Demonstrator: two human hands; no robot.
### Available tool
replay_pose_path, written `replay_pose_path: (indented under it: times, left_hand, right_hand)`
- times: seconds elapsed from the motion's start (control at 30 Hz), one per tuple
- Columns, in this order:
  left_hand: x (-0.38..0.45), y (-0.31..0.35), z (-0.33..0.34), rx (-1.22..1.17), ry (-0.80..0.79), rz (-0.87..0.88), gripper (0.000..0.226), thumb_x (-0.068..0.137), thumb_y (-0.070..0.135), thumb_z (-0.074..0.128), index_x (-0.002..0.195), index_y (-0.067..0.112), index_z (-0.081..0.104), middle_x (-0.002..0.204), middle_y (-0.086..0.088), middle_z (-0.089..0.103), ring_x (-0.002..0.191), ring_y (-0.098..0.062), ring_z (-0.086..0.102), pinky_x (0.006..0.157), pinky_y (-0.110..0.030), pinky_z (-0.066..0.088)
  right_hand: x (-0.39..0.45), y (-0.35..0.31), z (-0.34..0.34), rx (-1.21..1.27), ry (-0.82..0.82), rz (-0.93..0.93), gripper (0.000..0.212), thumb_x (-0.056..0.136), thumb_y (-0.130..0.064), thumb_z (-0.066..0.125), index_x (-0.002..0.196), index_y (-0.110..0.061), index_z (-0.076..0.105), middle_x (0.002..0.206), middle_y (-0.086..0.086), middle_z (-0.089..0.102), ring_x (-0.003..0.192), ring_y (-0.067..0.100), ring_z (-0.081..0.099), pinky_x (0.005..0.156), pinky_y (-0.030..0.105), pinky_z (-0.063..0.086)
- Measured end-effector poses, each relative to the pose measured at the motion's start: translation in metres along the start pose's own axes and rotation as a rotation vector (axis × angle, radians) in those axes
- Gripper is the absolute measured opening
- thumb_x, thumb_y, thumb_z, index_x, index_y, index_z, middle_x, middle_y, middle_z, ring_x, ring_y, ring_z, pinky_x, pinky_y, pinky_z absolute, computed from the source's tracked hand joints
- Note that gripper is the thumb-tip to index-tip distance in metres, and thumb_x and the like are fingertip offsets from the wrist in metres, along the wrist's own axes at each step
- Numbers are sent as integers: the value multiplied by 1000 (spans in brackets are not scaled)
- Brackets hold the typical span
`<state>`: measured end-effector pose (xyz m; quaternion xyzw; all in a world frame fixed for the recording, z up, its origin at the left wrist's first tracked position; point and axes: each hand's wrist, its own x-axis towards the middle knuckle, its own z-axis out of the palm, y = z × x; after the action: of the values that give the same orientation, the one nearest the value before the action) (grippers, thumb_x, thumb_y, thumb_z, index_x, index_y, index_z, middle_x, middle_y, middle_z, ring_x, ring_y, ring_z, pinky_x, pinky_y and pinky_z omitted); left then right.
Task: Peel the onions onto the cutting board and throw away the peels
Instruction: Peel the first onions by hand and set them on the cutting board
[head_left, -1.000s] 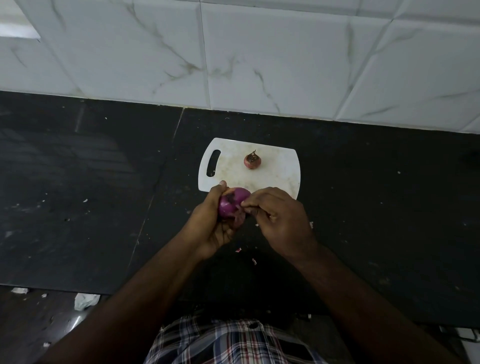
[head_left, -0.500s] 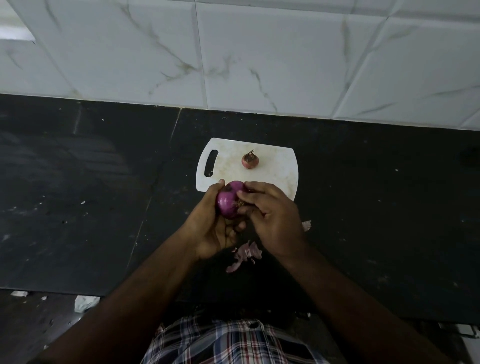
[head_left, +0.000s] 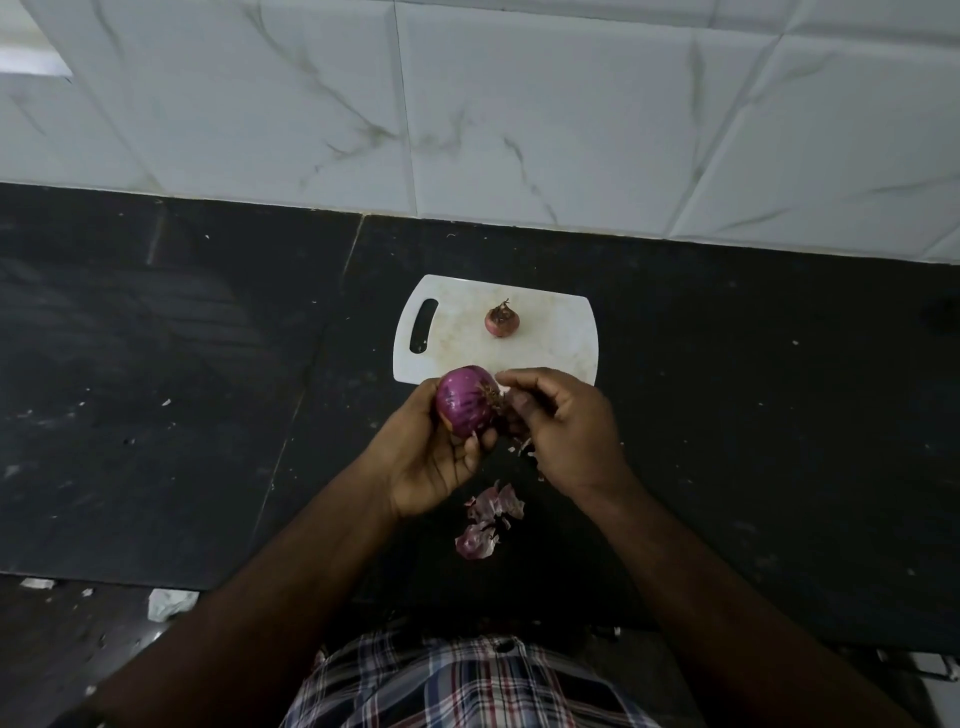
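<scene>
From where I watch, my left hand (head_left: 436, 457) sits just left of centre frame, fingers curled up around the purple onion (head_left: 466, 400), cupping it from below and behind. The onion's root end points right, so its long axis runs roughly left to right across the frame, straight toward my right hand (head_left: 563, 431). That hand is touching the root tuft, thumb and fingertips pressed together on what looks like a scrap of skin there; I judge the coming pull goes rightward and down, away from the cupping palm.

Below the hands, loose peels (head_left: 488, 519) lie on the black counter (head_left: 156, 415), not on the white cutting board (head_left: 550, 343), which sits just above the hands in mid-frame. A second, smaller onion (head_left: 502, 320) rests on the board, skin still on. Marbled wall tiles (head_left: 519, 104) fill the top of the frame.
</scene>
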<state>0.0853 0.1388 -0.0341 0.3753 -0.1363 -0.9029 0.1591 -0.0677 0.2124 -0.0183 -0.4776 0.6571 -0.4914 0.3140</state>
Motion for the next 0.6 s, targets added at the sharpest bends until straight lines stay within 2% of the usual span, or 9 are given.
replay_pose_path:
  times: [0.07, 0.13, 0.23, 0.33, 0.43, 0.5, 0.53, 0.6]
  left_hand:
    - [1, 0, -1, -8, 1, 0, 50, 101, 45, 47, 117, 1, 65, 99, -18, 65, 57, -20, 69, 46, -22, 57]
    - [1, 0, 1, 16, -3, 3, 47, 102, 43, 46, 113, 2, 66, 91, -16, 66, 55, -21, 69, 46, -22, 57]
    - [2, -2, 6, 33, -2, 16, 48, 103, 44, 44, 106, 4, 71, 89, -17, 67, 51, -20, 68, 43, -22, 55]
    - [6, -5, 10, 37, 10, 61, 48, 105, 43, 40, 107, 4, 69, 85, -16, 65, 45, -16, 65, 38, -19, 52]
    - [7, -8, 11, 16, 16, 76, 47, 105, 40, 40, 104, 4, 70, 78, -15, 66, 40, -15, 62, 36, -17, 49]
    - [7, -8, 8, -26, -20, 51, 50, 101, 40, 43, 99, 0, 72, 79, -19, 68, 39, -15, 62, 36, -17, 50]
    - [6, -8, 5, -56, -40, 37, 50, 97, 40, 46, 98, -2, 73, 81, -22, 69, 39, -15, 62, 37, -17, 50]
    - [5, -6, 1, -85, -58, 25, 49, 89, 38, 50, 95, -4, 74, 81, -23, 69, 38, -15, 62, 38, -17, 49]
  right_hand:
    - [1, 0, -3, -41, -73, -40, 33, 91, -5, 66, 121, -19, 70, 114, -6, 69, 105, 6, 65, 92, 29, 55]
    - [3, -1, -1, -98, -91, -79, 35, 84, -8, 76, 117, -19, 72, 109, -5, 67, 101, 5, 64, 92, 24, 52]
    - [8, 1, 3, -110, 71, -154, 17, 80, -7, 79, 96, -13, 78, 92, -3, 71, 90, 6, 66, 84, 24, 54]
    - [7, 1, 9, -158, 160, -185, 8, 85, -7, 74, 91, -12, 74, 89, -2, 71, 88, 9, 67, 81, 29, 57]
    - [4, -4, 16, -100, 176, -41, 7, 92, -10, 66, 90, -16, 70, 86, -5, 69, 84, 11, 66, 77, 33, 58]
    - [7, -9, 13, 93, 160, 132, 14, 96, -12, 62, 87, -20, 68, 74, -9, 65, 71, 14, 63, 70, 38, 58]
    - [9, -10, 9, 223, 117, 213, 15, 97, -10, 60, 87, -18, 67, 68, -6, 63, 66, 18, 61, 67, 42, 57]
    - [10, -10, -3, 349, -23, 279, 14, 96, -3, 59, 89, -12, 68, 64, 1, 64, 60, 22, 61, 63, 38, 55]
